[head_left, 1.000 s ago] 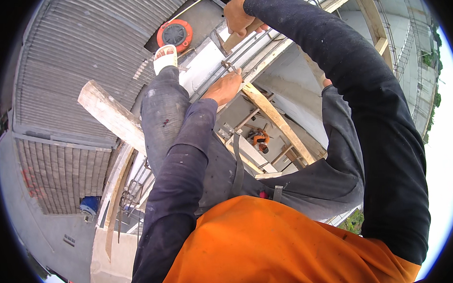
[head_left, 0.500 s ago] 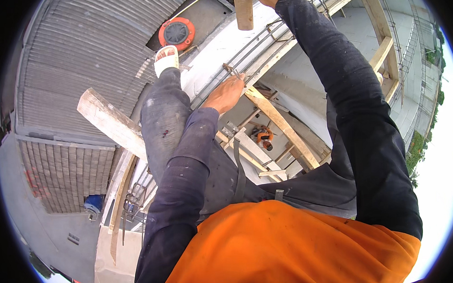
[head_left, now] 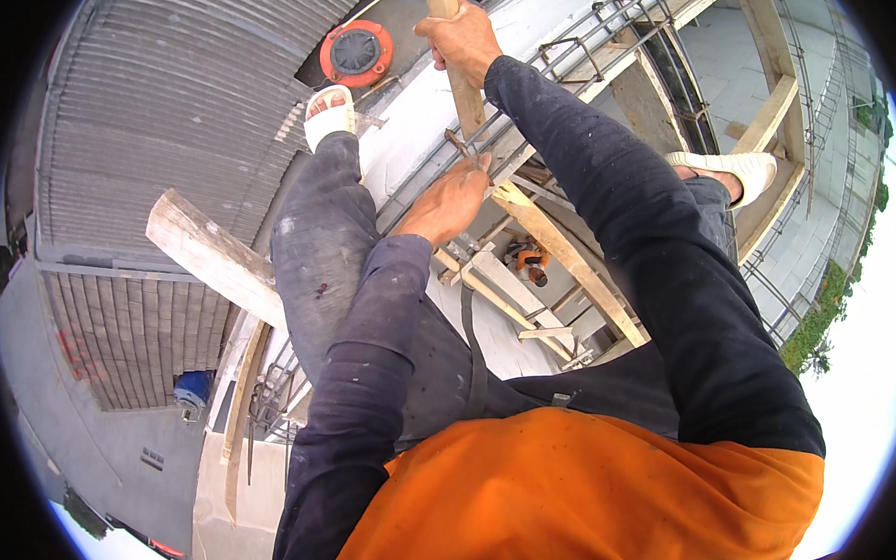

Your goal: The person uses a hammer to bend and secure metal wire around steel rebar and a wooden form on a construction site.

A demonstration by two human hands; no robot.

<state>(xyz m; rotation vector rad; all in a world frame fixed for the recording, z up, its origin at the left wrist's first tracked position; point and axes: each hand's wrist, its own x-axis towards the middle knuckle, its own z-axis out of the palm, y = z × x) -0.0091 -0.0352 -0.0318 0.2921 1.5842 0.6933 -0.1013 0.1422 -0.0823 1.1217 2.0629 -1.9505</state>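
Observation:
My right hand (head_left: 466,44) is wrapped round a length of wood (head_left: 470,109), raised over the beam. The lower end of the wood is close to a small rusty metal piece (head_left: 454,140) at the fingertips of my left hand (head_left: 447,205). The fingers of that hand are closed together beside the steel bars along the beam's edge (head_left: 511,159); they partly hide what they grip. A yellowish timber (head_left: 565,251) slopes down from just beside my left fingertips.
I straddle an opening, one white sandal (head_left: 330,116) on each side. A person in orange (head_left: 528,260) is far below. Steel bar cages (head_left: 597,28) line the beam. A weathered board (head_left: 210,251) juts out left. A red round object (head_left: 356,53) lies near the corrugated roof (head_left: 166,112).
My right hand has come down and left with the length of wood, nearer my left hand. My left hand has barely moved. My right foot has come into view.

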